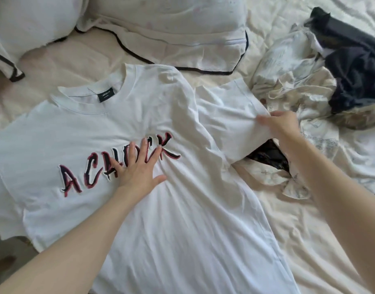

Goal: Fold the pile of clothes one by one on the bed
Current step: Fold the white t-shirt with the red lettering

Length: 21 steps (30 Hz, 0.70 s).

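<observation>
Barely beginning: lying flat and face-up across the bed (299, 240), not yet folded, tee (161, 219). Still waiting at its right, crumpled pile (309, 71). Pressing spread and flat on the chest lettering, left hand (137, 168). Pinching the right sleeve (231, 115) by its hem, close to the pile, right hand (282, 126), likely starting the first fold.

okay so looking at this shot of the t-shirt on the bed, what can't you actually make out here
Head view, the only one:
- Middle letters of the t-shirt print: covered by the left hand.
- Right hand fingertips: blurred and sunk into the sleeve, so the grip is unclear.
- Neck label text: too small.
- Shirt hem: cut off by the bottom edge.
- Pile of clothes: crumpled, so the count is unknowable.
</observation>
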Motion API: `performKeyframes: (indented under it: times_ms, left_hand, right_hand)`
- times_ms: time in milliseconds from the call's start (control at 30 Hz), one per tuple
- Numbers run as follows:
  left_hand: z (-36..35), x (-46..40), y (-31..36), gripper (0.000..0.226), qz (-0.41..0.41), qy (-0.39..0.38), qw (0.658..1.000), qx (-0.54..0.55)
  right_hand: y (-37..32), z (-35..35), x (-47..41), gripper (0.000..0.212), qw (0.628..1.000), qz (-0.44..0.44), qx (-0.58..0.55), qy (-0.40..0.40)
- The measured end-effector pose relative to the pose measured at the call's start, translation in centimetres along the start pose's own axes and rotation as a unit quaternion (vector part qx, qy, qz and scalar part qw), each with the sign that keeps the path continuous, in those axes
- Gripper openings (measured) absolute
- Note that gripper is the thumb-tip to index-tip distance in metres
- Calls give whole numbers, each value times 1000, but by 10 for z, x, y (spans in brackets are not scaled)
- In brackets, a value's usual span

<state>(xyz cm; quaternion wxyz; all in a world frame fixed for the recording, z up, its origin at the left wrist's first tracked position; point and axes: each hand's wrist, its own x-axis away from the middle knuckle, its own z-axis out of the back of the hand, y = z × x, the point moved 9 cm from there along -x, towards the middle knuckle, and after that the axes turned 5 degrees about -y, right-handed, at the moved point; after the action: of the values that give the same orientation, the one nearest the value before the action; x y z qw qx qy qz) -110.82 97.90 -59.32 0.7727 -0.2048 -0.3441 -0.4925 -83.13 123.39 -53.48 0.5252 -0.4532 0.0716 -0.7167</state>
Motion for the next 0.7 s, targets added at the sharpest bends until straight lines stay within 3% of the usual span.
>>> performKeyframes:
  times_ms: [133, 200, 267, 333, 433, 500, 533, 600, 667, 700]
  left_hand:
    - [3, 2, -1, 84, 2, -21, 1000, -3]
    - [4, 1, -1, 83, -1, -36, 999, -2]
    - [4, 1, -1, 81, -2, -57, 998, 9]
    - [5, -2, -3, 76, -1, -81, 996, 25]
    - [16, -5, -3, 60, -20, -87, 992, 89]
    - [43, -4, -6, 46, -32, 2, 977, 211]
    - [56, -1, -17, 41, -8, 58, 950, 308]
    - [67, 10, -50, 34, 76, 114, 843, 521]
    - [68, 21, -81, 30, 149, 138, 717, 667]
    - [69, 24, -92, 28, 173, 149, 685, 692]
  right_hand:
    - [-30, 33, 11, 25, 992, 100, -30, 77]
    - [-18, 36, 11, 22, 993, 60, -46, 93]
    - [9, 27, 11, 18, 993, -33, -89, 75]
    - [8, 24, 17, 20, 990, -32, -101, 89]
    - [-52, 20, 48, 20, 976, 161, -29, 142]
    - [-99, -5, 96, 15, 931, 338, 35, 133]
    - [-113, -26, 126, 14, 897, 423, 73, 110]
    - [-117, -77, 179, 20, 826, 536, 169, 38]
    - [-87, -136, 204, 20, 790, 530, 292, -102]
    - [-61, -157, 208, 21, 784, 494, 333, -174]
